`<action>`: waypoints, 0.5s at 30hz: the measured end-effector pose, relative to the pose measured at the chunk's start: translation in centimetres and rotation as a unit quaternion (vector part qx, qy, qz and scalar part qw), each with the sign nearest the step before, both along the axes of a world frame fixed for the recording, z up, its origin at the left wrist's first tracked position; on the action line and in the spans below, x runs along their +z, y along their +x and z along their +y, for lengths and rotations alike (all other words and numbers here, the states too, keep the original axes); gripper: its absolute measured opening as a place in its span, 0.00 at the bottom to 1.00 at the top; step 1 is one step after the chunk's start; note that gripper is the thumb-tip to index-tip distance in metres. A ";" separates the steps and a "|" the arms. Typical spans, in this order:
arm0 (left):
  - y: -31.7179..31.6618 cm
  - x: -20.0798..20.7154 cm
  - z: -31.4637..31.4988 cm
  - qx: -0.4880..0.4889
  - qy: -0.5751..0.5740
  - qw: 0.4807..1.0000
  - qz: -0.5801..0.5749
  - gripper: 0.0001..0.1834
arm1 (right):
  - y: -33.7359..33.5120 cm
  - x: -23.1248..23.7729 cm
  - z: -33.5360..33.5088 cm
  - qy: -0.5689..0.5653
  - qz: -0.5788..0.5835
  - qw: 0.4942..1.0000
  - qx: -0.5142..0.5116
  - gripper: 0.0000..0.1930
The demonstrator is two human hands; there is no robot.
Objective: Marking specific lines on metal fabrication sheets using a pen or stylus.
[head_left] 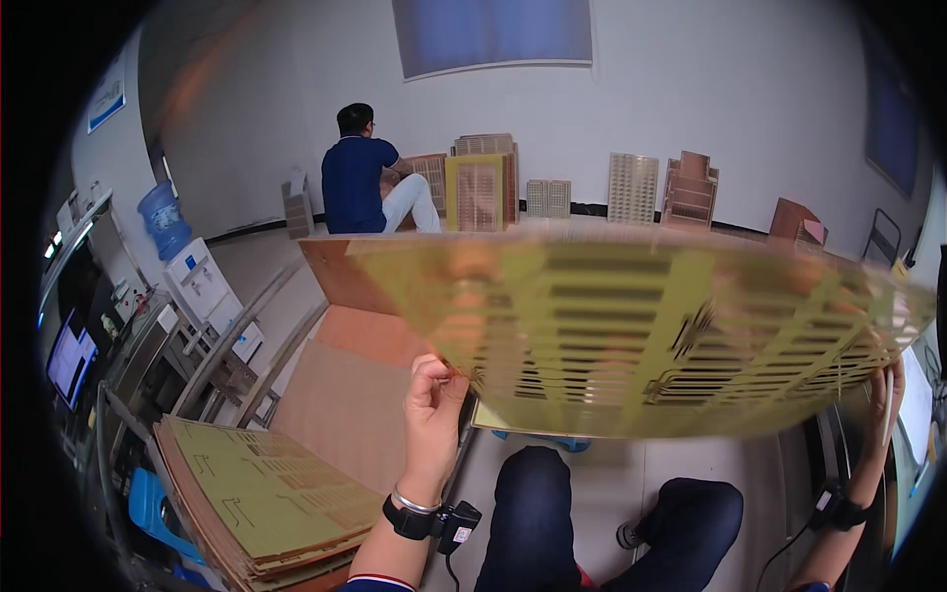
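Observation:
A large yellow-green slotted board (631, 340) is held up above my lap, tilted and somewhat blurred. Rows of narrow slots and some dark line marks cover it. At its lower left corner, my left hand (434, 409) pinches the edge between thumb and fingers. My right hand (886, 400) grips the right edge, its fingers partly hidden behind the board. To the lower left lies a stack of similar boards (266, 488), the top one yellow-green with cut slots and black lines.
A brown sheet-covered surface (340, 395) with metal rails (247, 326) is left of my legs. By the far wall a person (355, 183) sits near leaning slotted panels (480, 192). A water dispenser (202, 286) and a monitor (72, 355) stand at left. A blue stool (158, 513) is lower left.

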State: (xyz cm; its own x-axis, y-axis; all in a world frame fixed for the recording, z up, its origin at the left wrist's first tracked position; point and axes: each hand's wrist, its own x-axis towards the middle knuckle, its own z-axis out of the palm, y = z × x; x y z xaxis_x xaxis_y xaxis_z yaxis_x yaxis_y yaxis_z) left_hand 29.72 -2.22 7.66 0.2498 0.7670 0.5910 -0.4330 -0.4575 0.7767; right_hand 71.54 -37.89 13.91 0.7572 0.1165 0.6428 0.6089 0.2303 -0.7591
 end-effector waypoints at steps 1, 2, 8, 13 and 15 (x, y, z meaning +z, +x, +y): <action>-0.2 -0.6 0.0 0.004 -0.051 0.998 0.029 0.02 | 3.6 -0.6 -3.1 -0.158 -0.072 0.985 -0.001 0.03; -0.2 -1.3 0.0 0.009 -0.100 0.993 0.062 0.03 | 5.6 -1.4 -4.8 -0.310 -0.137 0.941 0.001 0.02; -1.3 -9.4 0.2 0.100 0.057 0.968 0.221 0.09 | 2.6 -9.4 -0.7 -0.364 -0.237 0.898 0.069 0.09; -1.5 -6.3 -4.8 -0.083 -0.286 0.947 0.121 0.12 | 0.6 -16.0 -4.1 -0.258 0.067 0.950 0.166 0.07; -3.2 -8.2 -5.1 -0.122 -0.440 0.875 0.160 0.14 | -1.6 -18.2 -3.8 -0.165 0.148 0.956 0.195 0.08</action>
State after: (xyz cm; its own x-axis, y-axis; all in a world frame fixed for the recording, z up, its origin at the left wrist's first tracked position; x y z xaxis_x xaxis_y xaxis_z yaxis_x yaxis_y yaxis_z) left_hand 26.47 -7.33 -0.50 0.5139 0.7909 -0.3321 -0.1299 0.4545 0.8812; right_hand 69.97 -41.67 -4.25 0.7579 0.5858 0.2873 0.2732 0.1149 -0.9551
